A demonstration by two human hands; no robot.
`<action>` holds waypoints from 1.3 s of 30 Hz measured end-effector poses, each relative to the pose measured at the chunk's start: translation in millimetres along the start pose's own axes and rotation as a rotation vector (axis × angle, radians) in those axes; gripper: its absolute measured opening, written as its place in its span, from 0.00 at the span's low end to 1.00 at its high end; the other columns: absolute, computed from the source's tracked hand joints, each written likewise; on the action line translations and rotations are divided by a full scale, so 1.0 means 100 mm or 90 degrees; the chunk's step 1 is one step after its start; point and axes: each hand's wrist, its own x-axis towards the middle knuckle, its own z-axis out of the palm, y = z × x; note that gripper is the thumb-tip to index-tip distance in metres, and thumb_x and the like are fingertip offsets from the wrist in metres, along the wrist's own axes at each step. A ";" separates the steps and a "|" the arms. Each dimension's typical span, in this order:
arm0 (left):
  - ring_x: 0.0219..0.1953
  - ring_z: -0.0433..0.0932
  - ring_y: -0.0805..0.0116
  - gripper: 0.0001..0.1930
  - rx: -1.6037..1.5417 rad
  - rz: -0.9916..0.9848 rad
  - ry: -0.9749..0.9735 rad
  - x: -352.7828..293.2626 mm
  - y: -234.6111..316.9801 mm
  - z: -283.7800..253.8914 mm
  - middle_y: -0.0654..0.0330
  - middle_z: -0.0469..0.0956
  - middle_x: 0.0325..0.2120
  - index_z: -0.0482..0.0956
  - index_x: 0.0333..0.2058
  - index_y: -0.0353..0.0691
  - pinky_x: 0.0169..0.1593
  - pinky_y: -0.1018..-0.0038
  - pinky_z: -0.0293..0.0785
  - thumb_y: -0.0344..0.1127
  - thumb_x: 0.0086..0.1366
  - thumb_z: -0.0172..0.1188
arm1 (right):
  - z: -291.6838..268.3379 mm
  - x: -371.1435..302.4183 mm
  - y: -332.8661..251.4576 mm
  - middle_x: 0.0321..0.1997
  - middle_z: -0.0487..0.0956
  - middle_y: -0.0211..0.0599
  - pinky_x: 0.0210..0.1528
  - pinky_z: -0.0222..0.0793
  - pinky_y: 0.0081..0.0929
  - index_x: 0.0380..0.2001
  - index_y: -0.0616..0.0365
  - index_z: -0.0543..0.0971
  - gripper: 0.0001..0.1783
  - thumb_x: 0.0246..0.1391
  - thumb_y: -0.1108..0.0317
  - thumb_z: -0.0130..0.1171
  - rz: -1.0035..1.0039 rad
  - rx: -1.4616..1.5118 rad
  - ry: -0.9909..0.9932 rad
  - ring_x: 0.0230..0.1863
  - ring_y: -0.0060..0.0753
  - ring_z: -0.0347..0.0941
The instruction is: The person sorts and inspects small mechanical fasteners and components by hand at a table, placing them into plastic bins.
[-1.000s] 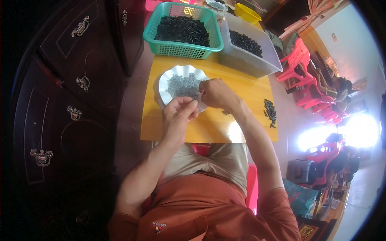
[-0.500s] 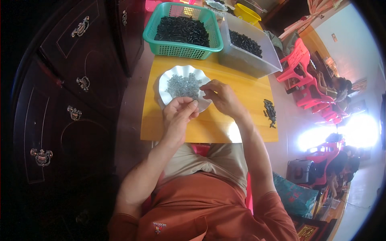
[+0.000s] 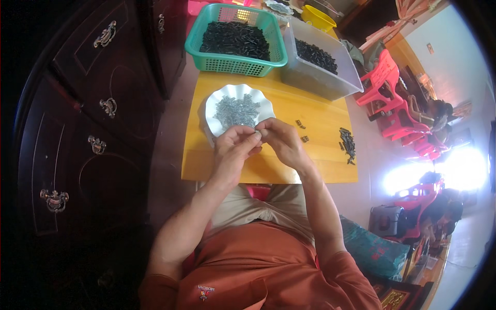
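As daylight glares from the far right of the room, a seated person in a rust-coloured shirt (image 3: pixel 253 253) and pale trousers (image 3: pixel 292 212) works at a yellow worktop (image 3: pixel 323 121), left hand (image 3: pixel 235 147) and right hand (image 3: pixel 284 142) meeting at the fingertips. The hands are drawn in narrow, thumbs close to forefingers, at the near right edge of a white, wavy-rimmed plate (image 3: pixel 266 108). Whether a piece is pinched between them cannot be told at this size. Small clear or silvery pieces (image 3: pixel 236 108) lie heaped in the middle of the plate, just beyond the left hand. To the right of the right hand, two small dark bits (image 3: pixel 305 138) rest on the wood, and a loose pile of black pieces (image 3: pixel 347 144) lies near the right edge. Across the back stand a green plastic basket (image 3: pixel 237 66) and, just beside it, a translucent bin (image 3: pixel 315 85), each holding many small black pieces, with a yellow bowl (image 3: pixel 318 18) beyond. Dark cabinets (image 3: pixel 62 129) with ornate handles line the left; pink chairs (image 3: pixel 382 77) stand at right, above a teal bag (image 3: pixel 374 248) in the lower part of the view.
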 end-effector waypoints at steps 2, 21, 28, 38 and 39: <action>0.35 0.79 0.76 0.05 0.002 -0.001 -0.020 0.00 0.01 0.01 0.64 0.80 0.33 0.76 0.39 0.40 0.41 0.77 0.77 0.28 0.65 0.62 | -0.01 -0.02 0.02 0.36 0.77 0.33 0.46 0.72 0.23 0.42 0.68 0.73 0.07 0.66 0.73 0.51 0.010 0.043 0.000 0.39 0.22 0.73; 0.31 0.78 0.77 0.07 0.105 0.073 -0.052 0.00 0.01 0.02 0.62 0.79 0.30 0.76 0.38 0.35 0.38 0.80 0.76 0.29 0.62 0.64 | 0.04 -0.26 0.15 0.40 0.78 0.37 0.49 0.75 0.26 0.44 0.70 0.74 0.08 0.65 0.76 0.52 0.027 0.170 0.091 0.42 0.28 0.77; 0.33 0.79 0.76 0.07 0.266 0.150 -0.045 -0.07 -0.05 0.06 0.61 0.81 0.29 0.78 0.36 0.33 0.38 0.78 0.75 0.28 0.61 0.64 | -0.01 -0.38 0.16 0.37 0.80 0.39 0.48 0.79 0.31 0.39 0.69 0.76 0.05 0.61 0.78 0.55 0.037 0.231 0.159 0.39 0.32 0.80; 0.36 0.80 0.75 0.05 0.305 0.150 -0.107 -0.10 -0.01 0.12 0.60 0.80 0.31 0.77 0.36 0.31 0.40 0.78 0.78 0.24 0.62 0.62 | -0.07 -0.51 0.17 0.40 0.78 0.39 0.47 0.79 0.34 0.37 0.68 0.79 0.06 0.57 0.76 0.62 -0.011 0.233 0.201 0.40 0.31 0.77; 0.36 0.80 0.75 0.06 0.308 0.152 -0.120 -0.10 0.00 0.13 0.60 0.81 0.31 0.77 0.36 0.31 0.40 0.78 0.78 0.25 0.62 0.63 | -0.07 -0.51 0.16 0.40 0.78 0.39 0.47 0.79 0.34 0.37 0.68 0.79 0.06 0.57 0.76 0.62 -0.012 0.232 0.201 0.40 0.31 0.77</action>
